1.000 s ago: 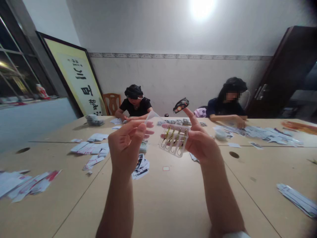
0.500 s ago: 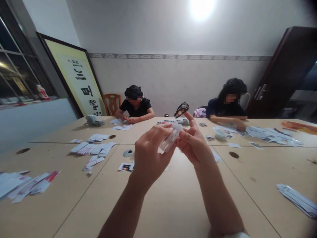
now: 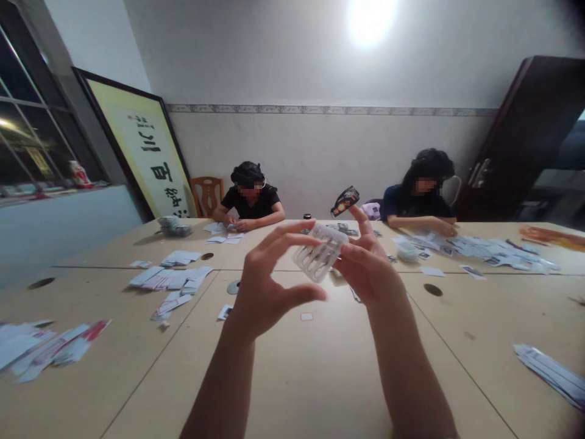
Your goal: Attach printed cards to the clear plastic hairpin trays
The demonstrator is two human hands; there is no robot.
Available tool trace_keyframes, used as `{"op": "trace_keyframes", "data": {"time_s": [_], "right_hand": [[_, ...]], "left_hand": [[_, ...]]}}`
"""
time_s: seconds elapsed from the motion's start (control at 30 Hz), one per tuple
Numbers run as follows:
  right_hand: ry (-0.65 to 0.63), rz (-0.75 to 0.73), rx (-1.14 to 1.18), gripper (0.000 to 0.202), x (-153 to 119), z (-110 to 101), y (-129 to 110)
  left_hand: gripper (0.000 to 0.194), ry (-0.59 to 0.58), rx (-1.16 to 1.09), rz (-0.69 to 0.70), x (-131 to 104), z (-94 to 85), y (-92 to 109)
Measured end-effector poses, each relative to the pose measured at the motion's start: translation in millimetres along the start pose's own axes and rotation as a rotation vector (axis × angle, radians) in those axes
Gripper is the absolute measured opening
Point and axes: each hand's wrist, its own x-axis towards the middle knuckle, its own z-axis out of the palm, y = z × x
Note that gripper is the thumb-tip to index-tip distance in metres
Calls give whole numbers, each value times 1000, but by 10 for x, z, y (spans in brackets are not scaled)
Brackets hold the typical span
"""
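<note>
Above the table, my right hand [image 3: 372,268] grips a clear plastic blister tray [image 3: 322,250] by its right edge, the thumb on its near face. Several long narrow hollows run across the tray; I cannot make out their contents. A small black piece with an orange and red pattern [image 3: 345,202] is at the tip of my raised right index finger; how it is held is not clear. My left hand [image 3: 269,277] is open around the tray's left side. Its fingers reach the tray's upper left edge, and its thumb stands apart below.
White paper cards [image 3: 171,275] lie in piles on the left of the table [image 3: 315,378]. Two people sit across it: one handles cards [image 3: 226,235], the other leans over a spread of cards and packets [image 3: 484,250]. White strips [image 3: 548,372] lie at the right.
My left hand has opened from the tray, its thumb dropping away. The tray now faces me more fully in my right hand, which has shifted slightly right with the black piece.
</note>
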Motion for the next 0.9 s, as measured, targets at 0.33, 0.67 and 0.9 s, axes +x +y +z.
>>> {"op": "trace_keyframes", "data": {"time_s": [0.33,0.67,0.9], "right_hand": [[-66,-32,-216,93,-46,-12,11],[290,-462,-386,12,6,-22,19],[165,-294,-361,19,-47,83,-6]], "left_hand": [[90,-266,-615,-686,20,-104,-104],[57,158,-349,-570,84,-86,-240],[52,136,-333,-519,72,-13,-176]]}}
